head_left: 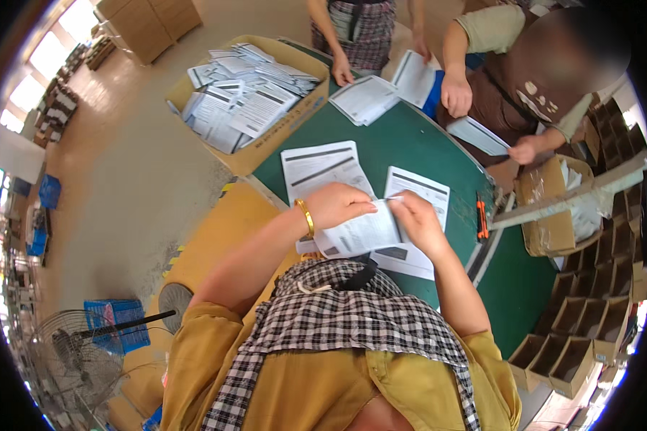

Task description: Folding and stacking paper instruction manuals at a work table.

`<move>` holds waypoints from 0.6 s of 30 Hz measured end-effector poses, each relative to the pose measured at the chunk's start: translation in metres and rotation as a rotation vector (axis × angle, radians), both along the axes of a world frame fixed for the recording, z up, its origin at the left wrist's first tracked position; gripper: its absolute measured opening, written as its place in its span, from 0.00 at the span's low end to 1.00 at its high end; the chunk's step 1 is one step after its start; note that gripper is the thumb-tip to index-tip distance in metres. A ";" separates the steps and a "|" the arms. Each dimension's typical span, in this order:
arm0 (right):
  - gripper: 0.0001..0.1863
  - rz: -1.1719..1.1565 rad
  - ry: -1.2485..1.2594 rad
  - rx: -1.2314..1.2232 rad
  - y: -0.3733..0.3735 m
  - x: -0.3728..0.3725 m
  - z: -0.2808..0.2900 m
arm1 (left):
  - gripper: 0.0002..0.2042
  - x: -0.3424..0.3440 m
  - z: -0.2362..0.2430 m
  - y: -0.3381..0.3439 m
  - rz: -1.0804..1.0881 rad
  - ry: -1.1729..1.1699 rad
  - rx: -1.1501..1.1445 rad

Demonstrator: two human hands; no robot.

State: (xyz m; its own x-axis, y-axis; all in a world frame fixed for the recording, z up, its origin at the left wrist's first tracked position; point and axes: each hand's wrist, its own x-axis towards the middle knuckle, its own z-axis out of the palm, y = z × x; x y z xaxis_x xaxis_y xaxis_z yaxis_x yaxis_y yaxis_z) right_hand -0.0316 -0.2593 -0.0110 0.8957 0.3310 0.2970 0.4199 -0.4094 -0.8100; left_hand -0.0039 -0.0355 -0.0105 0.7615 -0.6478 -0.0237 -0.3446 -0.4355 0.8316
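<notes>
Folded leaflet [363, 233] between 2 hands — left hand [338, 205], right hand [418, 221] both pinching it.

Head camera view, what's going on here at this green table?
The person's left hand and right hand hold a white printed paper sheet between them, above the round green table. More printed sheets lie ahead. A cardboard box of leaflets sits at the left. Across the table, two other people's hands handle similar sheets.
</notes>
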 end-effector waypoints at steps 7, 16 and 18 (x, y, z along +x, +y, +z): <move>0.12 -0.284 0.003 0.004 -0.009 0.013 -0.021 | 0.14 -0.002 -0.010 0.036 0.110 0.164 0.046; 0.24 -0.500 0.454 -0.362 -0.094 0.003 -0.159 | 0.16 0.074 -0.024 0.193 0.814 -0.454 0.240; 0.34 -0.493 0.934 0.058 -0.071 -0.014 -0.159 | 0.17 0.050 -0.024 0.142 0.711 -0.299 0.344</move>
State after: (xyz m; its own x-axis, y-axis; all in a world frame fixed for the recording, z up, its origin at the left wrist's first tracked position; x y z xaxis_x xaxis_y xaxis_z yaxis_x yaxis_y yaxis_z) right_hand -0.0459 -0.3301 -0.1704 0.8085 -0.1239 -0.5753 -0.5818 -0.3154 -0.7497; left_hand 0.0464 0.1068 -0.0345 0.9907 -0.0054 0.1358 -0.0773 -0.8443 0.5302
